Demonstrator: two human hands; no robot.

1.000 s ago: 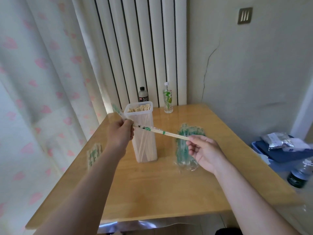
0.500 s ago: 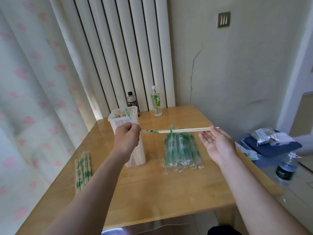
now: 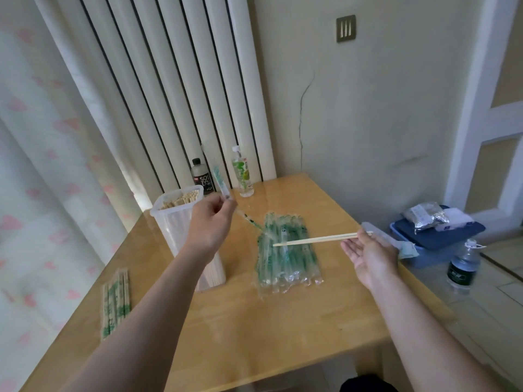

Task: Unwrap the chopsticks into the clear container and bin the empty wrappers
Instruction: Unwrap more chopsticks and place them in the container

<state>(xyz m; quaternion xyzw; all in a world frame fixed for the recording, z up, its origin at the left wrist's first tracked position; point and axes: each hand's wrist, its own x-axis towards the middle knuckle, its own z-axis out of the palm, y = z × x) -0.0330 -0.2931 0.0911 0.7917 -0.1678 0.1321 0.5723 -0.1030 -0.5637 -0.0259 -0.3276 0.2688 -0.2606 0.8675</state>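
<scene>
Above the table (image 3: 283, 321), left grip (image 3: 210, 222) pinches wrapper (image 3: 219, 179); right grip (image 3: 368, 253) pinches bare chopsticks (image 3: 314, 239).

Both forearms reach over the table's (image 3: 254, 335) near edge. The left hand (image 3: 210, 222), knuckles toward the camera, pinches a wrapper (image 3: 219, 176). The right hand (image 3: 368, 253), palm up, holds chopsticks (image 3: 314, 239) at its fingertips.

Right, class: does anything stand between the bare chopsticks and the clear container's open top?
Yes. The left hand, pinching the empty wrapper, is raised beside the clear container, in this view between its open top and the chopsticks held by the right hand. Nothing else visible intervenes.
</scene>
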